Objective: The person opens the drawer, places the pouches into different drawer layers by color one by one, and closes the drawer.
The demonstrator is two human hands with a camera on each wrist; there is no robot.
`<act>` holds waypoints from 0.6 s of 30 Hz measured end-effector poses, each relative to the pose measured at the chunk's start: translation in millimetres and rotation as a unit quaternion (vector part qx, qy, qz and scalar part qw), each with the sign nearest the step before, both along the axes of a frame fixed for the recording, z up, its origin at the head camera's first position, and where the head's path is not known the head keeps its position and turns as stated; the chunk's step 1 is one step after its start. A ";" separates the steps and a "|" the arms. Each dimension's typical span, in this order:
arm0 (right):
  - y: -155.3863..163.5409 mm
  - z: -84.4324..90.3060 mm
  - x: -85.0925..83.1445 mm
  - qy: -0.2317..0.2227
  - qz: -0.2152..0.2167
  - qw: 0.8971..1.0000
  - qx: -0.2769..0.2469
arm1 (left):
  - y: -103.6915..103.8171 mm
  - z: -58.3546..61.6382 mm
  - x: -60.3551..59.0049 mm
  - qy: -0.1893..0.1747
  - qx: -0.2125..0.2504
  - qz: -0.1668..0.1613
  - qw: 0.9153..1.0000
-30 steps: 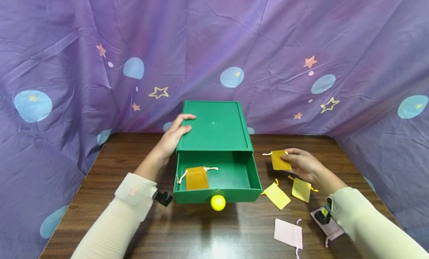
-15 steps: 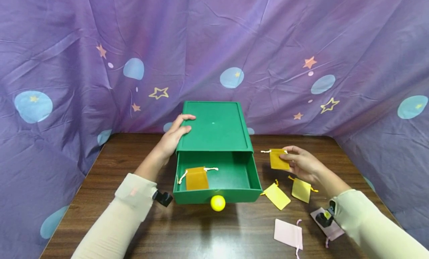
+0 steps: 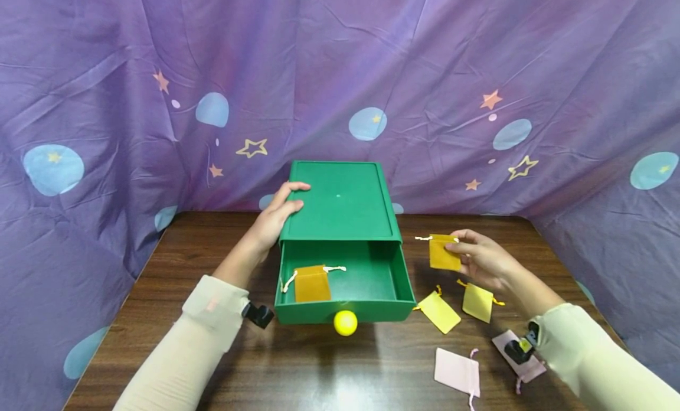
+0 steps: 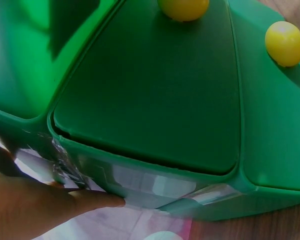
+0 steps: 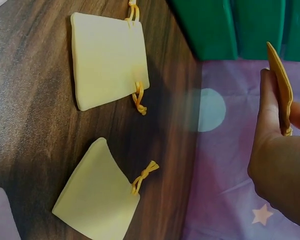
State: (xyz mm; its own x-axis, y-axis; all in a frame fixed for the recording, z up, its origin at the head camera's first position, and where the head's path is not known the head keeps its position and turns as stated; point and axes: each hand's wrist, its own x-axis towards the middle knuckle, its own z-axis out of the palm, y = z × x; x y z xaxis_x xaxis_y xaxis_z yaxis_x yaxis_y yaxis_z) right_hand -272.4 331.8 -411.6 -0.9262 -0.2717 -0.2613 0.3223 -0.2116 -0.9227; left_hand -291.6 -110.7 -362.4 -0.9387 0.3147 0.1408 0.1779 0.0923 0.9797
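My left hand (image 3: 270,222) holds the upper left edge of a green drawer cabinet (image 3: 340,198), its fingertips bent over onto the top. The cabinet's top drawer is pulled out, and an ochre drawstring pouch (image 3: 312,283) with white cords lies at its left side. To the right of the cabinet, my right hand (image 3: 486,260) pinches a second ochre pouch (image 3: 444,253) between thumb and fingers, above the table. The right wrist view shows this held pouch (image 5: 281,87) edge-on. Two pale yellow pouches, one left (image 3: 440,311) and one right (image 3: 477,302), lie below that hand.
Nearer the front right are a pink pouch (image 3: 457,372) and a mauve pouch (image 3: 517,356), the latter partly covered by the wrist camera. A yellow knob (image 3: 345,322) juts from the pulled-out drawer. Lower closed drawers (image 4: 155,90) show in the left wrist view. A purple curtain (image 3: 340,74) hangs behind.
My right hand has shifted only slightly with the ochre pouch, and its forearm has moved a little to the right. The left hand and the cabinet stay as they were.
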 end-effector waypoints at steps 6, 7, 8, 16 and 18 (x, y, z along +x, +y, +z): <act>-1.5 2.8 2.3 0.005 0.009 1.000 0.010 | 0.2 0.0 0.2 0.002 0.003 0.002 1.000; -2.0 3.5 2.8 0.005 0.008 1.000 0.012 | 0.4 -0.1 0.2 0.002 0.005 0.002 1.000; -2.1 4.2 3.1 0.005 0.009 1.000 0.013 | 0.6 -0.1 0.2 0.002 0.005 0.003 1.000; -5.0 11.6 6.0 0.009 0.010 1.000 0.025 | 1.0 -1.0 -0.4 0.003 0.006 0.003 1.000; -5.5 12.9 6.3 0.009 0.009 1.000 0.025 | 0.7 -1.2 -0.6 0.003 0.004 0.003 1.000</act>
State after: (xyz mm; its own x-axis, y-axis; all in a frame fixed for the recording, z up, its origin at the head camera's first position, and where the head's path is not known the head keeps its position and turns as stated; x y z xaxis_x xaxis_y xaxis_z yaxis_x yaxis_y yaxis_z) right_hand -266.0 326.3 -398.7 -0.9262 -0.2748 -0.2583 0.3088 -0.1595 -0.9377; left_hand -292.2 -110.1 -363.6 -0.9397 0.3074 0.1496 0.1841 0.0863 0.9791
